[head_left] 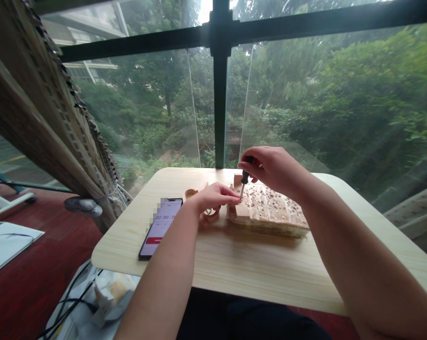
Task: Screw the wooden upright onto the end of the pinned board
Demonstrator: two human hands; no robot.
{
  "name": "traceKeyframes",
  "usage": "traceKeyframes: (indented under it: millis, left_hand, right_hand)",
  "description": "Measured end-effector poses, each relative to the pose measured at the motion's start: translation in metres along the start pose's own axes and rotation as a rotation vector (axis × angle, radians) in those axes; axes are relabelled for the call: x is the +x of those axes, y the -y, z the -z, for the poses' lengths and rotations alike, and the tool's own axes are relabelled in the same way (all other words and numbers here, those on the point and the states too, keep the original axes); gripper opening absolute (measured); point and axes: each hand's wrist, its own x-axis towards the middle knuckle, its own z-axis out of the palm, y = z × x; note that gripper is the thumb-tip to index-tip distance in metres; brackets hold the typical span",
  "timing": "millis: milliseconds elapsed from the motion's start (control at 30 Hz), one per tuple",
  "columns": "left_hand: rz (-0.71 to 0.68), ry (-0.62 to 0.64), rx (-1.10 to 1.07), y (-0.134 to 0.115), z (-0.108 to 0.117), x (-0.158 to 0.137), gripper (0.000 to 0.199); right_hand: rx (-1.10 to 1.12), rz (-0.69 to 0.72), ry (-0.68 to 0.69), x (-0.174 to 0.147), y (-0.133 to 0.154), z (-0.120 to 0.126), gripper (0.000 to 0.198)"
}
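Observation:
My right hand [264, 165] is closed around the black handle of a screwdriver [245, 177]. Its metal shaft points down, with the tip at a pale wooden piece [242, 212] at the left end of a slab. That slab [273, 203] is a pale tan block with many dark spots or holes on top and rougher sides. Close to the screwdriver tip, the fingers of my left hand [215, 197] are pinched together; whatever they hold is too small or hidden to tell. Below and beside this hand lie a round copper-coloured ring-like part [209, 216] and another wooden part [191, 192].
A phone [162, 226] with a running timer lies left of my left forearm on the pale wooden table [263, 269]. Behind the table stands a window with a dark frame [220, 108]. A curtain [57, 108] hangs at left; cables and a bag [110, 288] sit below.

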Motion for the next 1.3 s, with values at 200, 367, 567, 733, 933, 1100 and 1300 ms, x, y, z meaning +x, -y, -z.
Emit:
traceKeyframes:
  millis: [200,367,567,733,933,1100,1300]
  left_hand:
    - [-0.088,-0.027,-0.005,0.004,0.0,0.004,0.039]
    - [-0.075,-0.037,-0.002,0.003,-0.002,0.004,0.039]
    - [-0.087,-0.032,-0.01,0.005,-0.001,0.006,0.038]
    - [-0.098,-0.031,-0.037,0.007,0.0,0.008,0.037]
    - [-0.053,-0.059,-0.012,0.008,-0.001,0.008,0.043]
    - [-0.046,-0.066,-0.025,0.007,-0.002,0.009,0.046]
    - [-0.032,-0.066,-0.033,0.007,-0.003,0.008,0.047]
  right_hand:
    - [-0.161,-0.092,0.113,-0.002,-0.003,0.008,0.032]
    - [-0.115,-0.099,0.185,-0.003,-0.009,0.009,0.043]
    - [0.06,0.015,0.23,-0.006,-0.01,0.022,0.041]
    - [-0.021,-0.004,0.026,-0.006,-0.008,0.019,0.027]
    - [-0.134,-0.019,0.065,-0.006,-0.003,0.021,0.035]
    - [-0.148,-0.132,0.269,-0.013,0.01,0.038,0.041]
    - [-0.219,-0.069,0.274,-0.014,0.017,0.041,0.035]
